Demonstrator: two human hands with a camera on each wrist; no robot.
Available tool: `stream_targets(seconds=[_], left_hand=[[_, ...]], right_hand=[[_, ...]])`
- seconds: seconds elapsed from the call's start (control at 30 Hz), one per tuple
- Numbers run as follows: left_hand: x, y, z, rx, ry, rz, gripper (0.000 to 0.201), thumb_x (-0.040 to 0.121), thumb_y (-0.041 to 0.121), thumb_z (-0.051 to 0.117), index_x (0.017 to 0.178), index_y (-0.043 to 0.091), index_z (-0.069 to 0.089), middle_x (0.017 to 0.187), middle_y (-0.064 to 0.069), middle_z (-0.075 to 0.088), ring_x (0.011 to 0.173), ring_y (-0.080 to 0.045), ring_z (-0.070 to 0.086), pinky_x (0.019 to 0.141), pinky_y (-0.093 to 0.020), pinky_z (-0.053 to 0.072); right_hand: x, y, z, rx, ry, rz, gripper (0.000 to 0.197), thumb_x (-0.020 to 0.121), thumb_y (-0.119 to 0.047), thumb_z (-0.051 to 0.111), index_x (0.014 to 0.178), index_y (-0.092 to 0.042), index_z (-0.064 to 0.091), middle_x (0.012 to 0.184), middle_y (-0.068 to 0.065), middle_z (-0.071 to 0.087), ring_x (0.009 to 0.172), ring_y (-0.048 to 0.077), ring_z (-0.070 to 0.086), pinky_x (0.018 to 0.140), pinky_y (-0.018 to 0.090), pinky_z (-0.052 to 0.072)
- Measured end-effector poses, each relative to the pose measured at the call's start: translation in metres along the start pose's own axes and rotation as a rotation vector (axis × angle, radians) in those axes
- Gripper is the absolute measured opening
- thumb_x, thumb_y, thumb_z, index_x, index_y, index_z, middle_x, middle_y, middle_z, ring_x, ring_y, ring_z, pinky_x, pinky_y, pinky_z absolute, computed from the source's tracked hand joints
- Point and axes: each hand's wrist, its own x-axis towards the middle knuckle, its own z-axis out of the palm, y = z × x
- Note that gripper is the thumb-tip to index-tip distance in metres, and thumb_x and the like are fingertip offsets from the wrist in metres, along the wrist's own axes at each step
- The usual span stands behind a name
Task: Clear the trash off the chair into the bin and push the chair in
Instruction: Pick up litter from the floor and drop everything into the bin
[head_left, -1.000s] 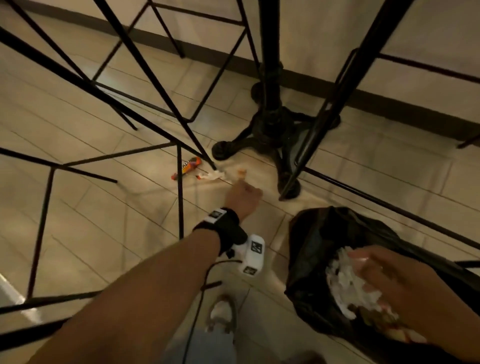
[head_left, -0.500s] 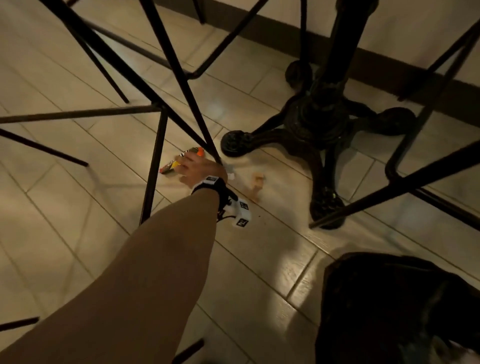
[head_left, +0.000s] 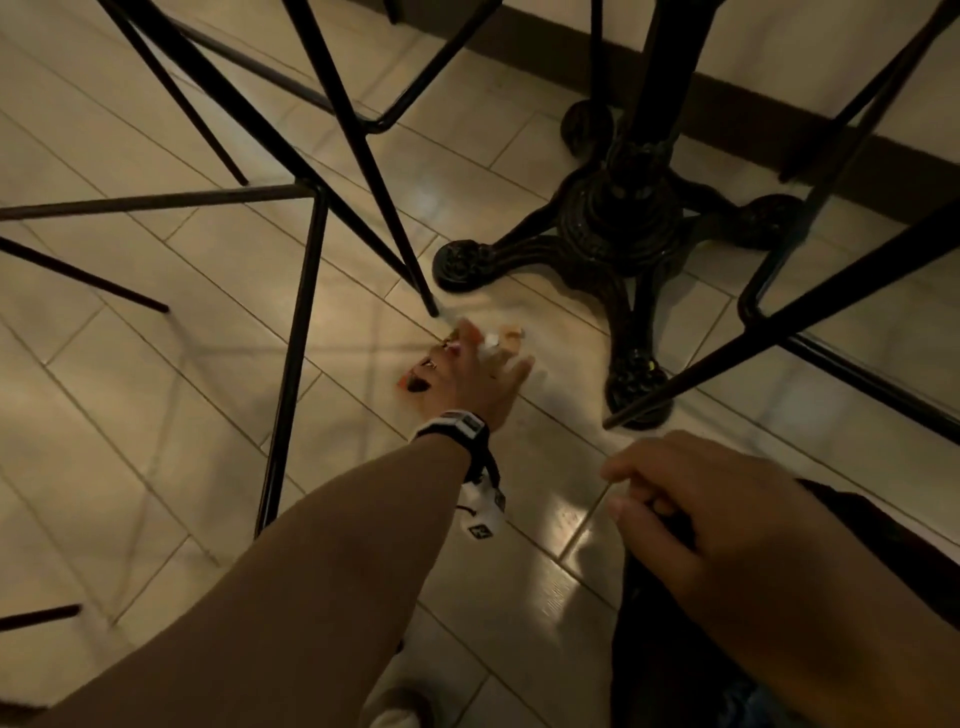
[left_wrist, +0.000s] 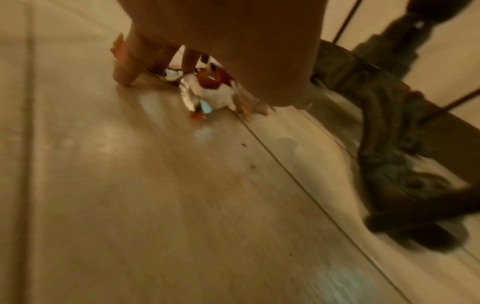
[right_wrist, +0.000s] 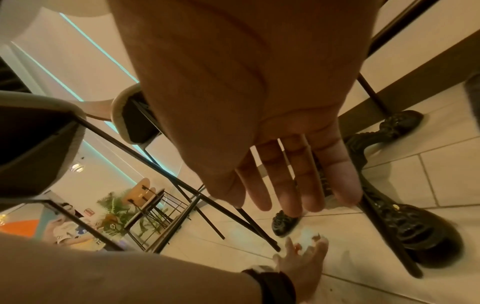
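Note:
Trash lies on the tiled floor under the chair's black legs (head_left: 358, 150): an orange wrapper (head_left: 414, 378), a crumpled white piece (head_left: 491, 341) and a small tan scrap (head_left: 511, 332). My left hand (head_left: 478, 364) is clawed down over it. In the left wrist view the left hand (left_wrist: 192, 92) has its thumb and fingertips on the floor around the orange wrapper (left_wrist: 214, 81) and white piece (left_wrist: 221, 98). My right hand (head_left: 618, 488) hovers over the rim of the black bin bag (head_left: 670, 654). In the right wrist view the right hand (right_wrist: 298, 185) has straight fingers and holds nothing.
The cast-iron table base (head_left: 618, 234) stands just right of the trash, one foot (head_left: 636, 384) close to my left hand. More black chair legs (head_left: 831, 291) cross at the right. The dark skirting and wall (head_left: 727, 119) run behind. My shoe (head_left: 395, 701) is below.
My left hand has moved right from the orange wrapper's spot to the white and tan pieces, bringing the wrapper along. My right hand has come up into view over the bag.

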Motion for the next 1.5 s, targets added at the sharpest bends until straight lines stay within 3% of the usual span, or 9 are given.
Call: stream_targets(seconds=[0.2,0.43,0.67,0.8,0.9,1.0,1.2,1.33,1.5], left_hand=[[0.005,0.031,0.017,0.245,0.120,0.341,0.091,0.081,0.086,0.032,0.149,0.026,0.034,0.130,-0.018,0.048,0.105,-0.042,0.053,0.077,-0.053,0.053],[-0.001,0.006,0.039,0.150,-0.012,0.521,0.031,0.097,0.010,0.051,0.124,0.019,0.038,0.119,-0.013,0.049,0.070,-0.034,0.058,0.057,-0.045,0.052],[-0.060,0.032,-0.034,-0.451,0.113,0.293,0.030,0.105,0.037,0.046,0.101,0.008,0.052,0.088,-0.010,0.060,0.081,-0.038,0.061,0.064,-0.038,0.036],[-0.186,0.069,-0.135,-0.664,0.112,0.457,0.024,0.098,0.041,0.060,0.098,0.018,0.053,0.073,0.010,0.055,0.065,-0.009,0.055,0.056,-0.029,0.036],[-0.293,0.091,-0.185,-0.651,-0.020,0.684,0.031,0.096,0.050,0.061,0.110,0.022,0.054,0.083,0.010,0.061,0.070,-0.011,0.060,0.060,-0.026,0.047],[-0.380,0.113,-0.178,-0.530,-0.203,0.828,0.042,0.096,0.054,0.060,0.123,0.023,0.051,0.107,0.005,0.063,0.087,-0.014,0.065,0.069,-0.035,0.056],[-0.427,0.128,-0.114,-0.041,-0.686,0.684,0.108,0.083,0.065,0.063,0.162,0.025,0.002,0.163,-0.013,0.030,0.144,-0.041,0.036,0.113,-0.058,0.038],[-0.443,0.115,-0.166,-0.105,-0.879,0.676,0.076,0.090,0.053,0.059,0.156,0.022,0.035,0.153,-0.012,0.052,0.138,-0.036,0.051,0.112,-0.047,0.043],[-0.463,0.081,-0.333,-0.273,-0.727,0.569,0.038,0.099,0.040,0.058,0.131,0.020,0.061,0.118,-0.005,0.071,0.109,-0.024,0.066,0.095,-0.041,0.054]], right_hand=[[-0.014,0.018,0.017,-0.165,-0.007,-0.022,0.035,0.090,-0.050,0.043,0.103,-0.032,0.070,0.085,-0.016,0.062,0.076,0.010,0.063,0.059,0.038,0.058],[-0.031,0.017,-0.001,-0.092,-0.014,-0.004,0.036,0.092,-0.054,0.038,0.107,-0.036,0.065,0.086,-0.016,0.059,0.078,0.008,0.058,0.068,0.038,0.055],[-0.076,0.010,-0.031,0.145,0.120,0.130,0.018,0.093,-0.041,0.055,0.096,-0.034,0.072,0.078,-0.009,0.070,0.080,0.008,0.066,0.070,0.027,0.052],[-0.150,0.014,-0.052,0.177,0.182,0.308,0.009,0.097,-0.023,0.063,0.093,-0.025,0.071,0.069,-0.005,0.067,0.073,0.008,0.065,0.062,0.012,0.047],[-0.203,0.025,-0.060,0.086,0.143,0.476,0.009,0.097,-0.017,0.063,0.093,-0.022,0.070,0.074,-0.006,0.069,0.071,0.007,0.064,0.064,0.012,0.046],[-0.244,0.038,-0.058,0.024,0.056,0.640,0.017,0.097,-0.025,0.057,0.100,-0.015,0.071,0.088,0.008,0.075,0.084,0.030,0.072,0.078,0.043,0.058],[-0.290,0.049,-0.037,0.063,0.044,0.746,0.065,0.082,-0.051,0.062,0.140,-0.022,0.053,0.143,0.013,0.059,0.128,0.039,0.057,0.105,0.051,0.050],[-0.314,0.023,-0.045,0.063,-0.106,0.832,0.058,0.088,-0.045,0.061,0.135,-0.013,0.054,0.130,0.020,0.064,0.120,0.041,0.060,0.093,0.043,0.052],[-0.317,-0.091,-0.104,0.127,-0.179,0.640,0.018,0.101,-0.025,0.055,0.097,-0.013,0.067,0.095,0.012,0.071,0.094,0.036,0.067,0.078,0.041,0.052]])
